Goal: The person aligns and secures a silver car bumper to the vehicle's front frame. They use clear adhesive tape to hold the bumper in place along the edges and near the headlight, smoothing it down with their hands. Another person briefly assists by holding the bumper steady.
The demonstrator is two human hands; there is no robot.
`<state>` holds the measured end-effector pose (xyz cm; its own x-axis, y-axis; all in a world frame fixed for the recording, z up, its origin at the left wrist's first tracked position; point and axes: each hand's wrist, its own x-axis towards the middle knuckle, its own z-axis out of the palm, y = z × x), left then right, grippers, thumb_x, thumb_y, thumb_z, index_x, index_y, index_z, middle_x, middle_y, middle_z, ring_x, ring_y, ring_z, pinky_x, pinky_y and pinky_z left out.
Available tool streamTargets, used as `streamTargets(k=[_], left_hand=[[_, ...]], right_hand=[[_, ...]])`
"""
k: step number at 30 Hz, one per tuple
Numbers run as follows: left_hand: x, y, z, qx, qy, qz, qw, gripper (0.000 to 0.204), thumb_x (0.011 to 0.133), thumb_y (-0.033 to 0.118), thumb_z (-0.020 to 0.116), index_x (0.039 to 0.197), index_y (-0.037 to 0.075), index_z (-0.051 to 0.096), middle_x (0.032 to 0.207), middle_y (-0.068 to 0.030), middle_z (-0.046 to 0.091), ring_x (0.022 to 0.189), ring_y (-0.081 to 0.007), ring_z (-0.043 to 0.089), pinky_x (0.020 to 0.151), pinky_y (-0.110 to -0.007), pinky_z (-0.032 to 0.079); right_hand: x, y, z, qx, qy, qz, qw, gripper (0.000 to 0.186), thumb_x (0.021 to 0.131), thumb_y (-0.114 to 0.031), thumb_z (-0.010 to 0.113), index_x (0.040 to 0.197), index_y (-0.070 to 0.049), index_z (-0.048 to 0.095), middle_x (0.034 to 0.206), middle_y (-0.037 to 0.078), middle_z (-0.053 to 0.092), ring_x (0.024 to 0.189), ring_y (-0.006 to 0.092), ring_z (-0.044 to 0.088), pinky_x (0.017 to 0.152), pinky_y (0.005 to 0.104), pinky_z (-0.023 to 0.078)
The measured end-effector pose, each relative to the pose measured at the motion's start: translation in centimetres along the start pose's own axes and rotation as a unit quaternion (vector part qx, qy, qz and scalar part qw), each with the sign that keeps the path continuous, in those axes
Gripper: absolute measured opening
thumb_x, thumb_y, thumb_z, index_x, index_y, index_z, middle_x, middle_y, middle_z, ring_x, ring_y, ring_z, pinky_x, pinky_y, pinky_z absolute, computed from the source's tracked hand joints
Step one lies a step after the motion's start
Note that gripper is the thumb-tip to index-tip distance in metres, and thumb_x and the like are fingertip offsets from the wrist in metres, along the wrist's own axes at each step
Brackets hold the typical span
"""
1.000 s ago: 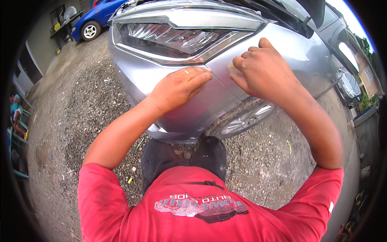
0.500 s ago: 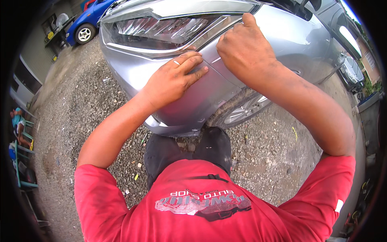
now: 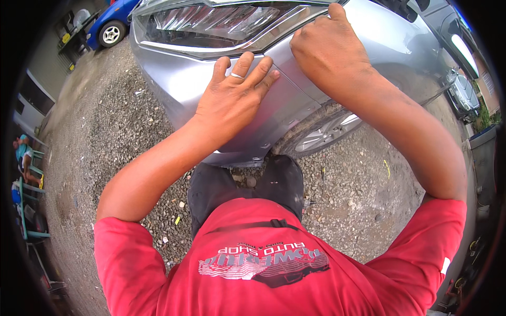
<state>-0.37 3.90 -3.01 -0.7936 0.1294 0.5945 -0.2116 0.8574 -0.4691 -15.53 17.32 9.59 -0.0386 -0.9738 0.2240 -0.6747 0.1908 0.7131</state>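
A silver car's front corner stands before me, with its bumper (image 3: 184, 79), clear headlight (image 3: 221, 26) and fender (image 3: 387, 39). My left hand (image 3: 237, 95), with a ring on one finger, lies over the bumper just below the headlight's lower corner. Its fingers are spread, and the tips reach the seam between bumper and fender. On the fender beside the headlight's edge, my right hand (image 3: 329, 50) is closed in a fist, thumb stretched up along that edge. Whatever it may hold is hidden behind the fingers.
Below the fender is the front wheel (image 3: 324, 134), close to my knees. Gravel (image 3: 126, 110) covers the ground. A blue car (image 3: 113, 29) is parked at the far left, another vehicle (image 3: 464, 97) at the right. A person (image 3: 22, 152) sits by the left edge.
My left hand has turned, its fingers now more upright and spread apart. The right fist has shifted slightly right. The whole car sits a little higher in view.
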Motion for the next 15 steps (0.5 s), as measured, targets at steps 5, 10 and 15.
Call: streamTargets(k=[5, 10, 15], left_hand=[[-0.4, 1.7, 0.4, 0.025, -0.012, 0.067, 0.997, 0.042, 0.094, 0.022, 0.061, 0.126, 0.003, 0.079, 0.160, -0.0068, 0.056, 0.165, -0.0310, 0.028, 0.132, -0.058, 0.023], [0.4, 3.1, 0.6, 0.071, -0.087, 0.099, 0.989, 0.046, 0.095, 0.021, 0.058, 0.129, -0.005, 0.075, 0.163, -0.0177, 0.052, 0.165, -0.0353, 0.030, 0.136, -0.055, 0.019], [0.1, 2.4, 1.8, -0.030, -0.053, 0.064, 0.996, 0.052, 0.100, 0.019, 0.054, 0.143, -0.008, 0.067, 0.165, -0.0187, 0.050, 0.163, -0.0360, 0.034, 0.135, -0.054, 0.024]], right_hand=[[0.0, 0.4, 0.4, -0.005, 0.005, -0.003, 1.000, 0.023, 0.090, -0.020, 0.064, 0.077, -0.011, 0.081, 0.077, 0.012, 0.076, 0.077, 0.0273, 0.074, 0.099, 0.0518, 0.043], [0.0, 0.5, 0.7, -0.003, 0.010, 0.001, 1.000, 0.023, 0.090, -0.019, 0.064, 0.078, -0.010, 0.082, 0.076, 0.012, 0.076, 0.077, 0.0269, 0.074, 0.099, 0.0529, 0.043], [0.0, 1.0, 0.9, -0.005, 0.022, 0.004, 1.000, 0.023, 0.089, -0.019, 0.064, 0.078, -0.010, 0.082, 0.075, 0.011, 0.076, 0.076, 0.0267, 0.074, 0.099, 0.0529, 0.043]])
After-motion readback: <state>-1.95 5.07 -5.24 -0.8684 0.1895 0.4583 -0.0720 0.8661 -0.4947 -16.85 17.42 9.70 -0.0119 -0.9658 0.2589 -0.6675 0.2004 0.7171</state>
